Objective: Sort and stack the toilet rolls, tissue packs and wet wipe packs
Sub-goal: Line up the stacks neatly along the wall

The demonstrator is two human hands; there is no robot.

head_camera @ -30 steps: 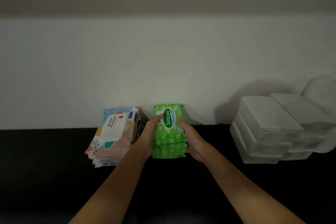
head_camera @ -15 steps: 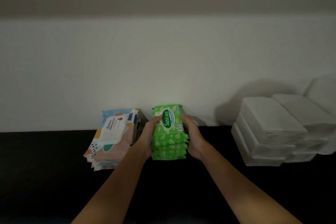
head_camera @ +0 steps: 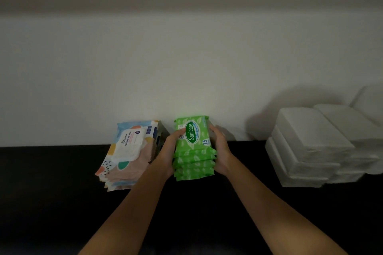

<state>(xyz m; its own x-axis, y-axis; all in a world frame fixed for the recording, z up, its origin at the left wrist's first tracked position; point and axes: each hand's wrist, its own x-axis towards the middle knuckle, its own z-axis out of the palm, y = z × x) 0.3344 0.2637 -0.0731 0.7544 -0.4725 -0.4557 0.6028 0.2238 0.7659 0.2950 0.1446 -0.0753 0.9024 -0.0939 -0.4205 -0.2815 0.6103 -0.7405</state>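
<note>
green wet wipe stack (head_camera: 193, 151), leaf-printed, neatly aligned

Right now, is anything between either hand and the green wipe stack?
Nothing visible: the left hand and right hand press directly on opposite sides of the green wipe stack.

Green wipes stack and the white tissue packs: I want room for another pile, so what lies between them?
Only the right hand against the green wipes stack; beyond it, bare dark tabletop up to the white tissue packs, per the head view.

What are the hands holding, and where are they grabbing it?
Both hands hold the green wipe stack by its sides: left hand on its left side, right hand on its right.
</note>
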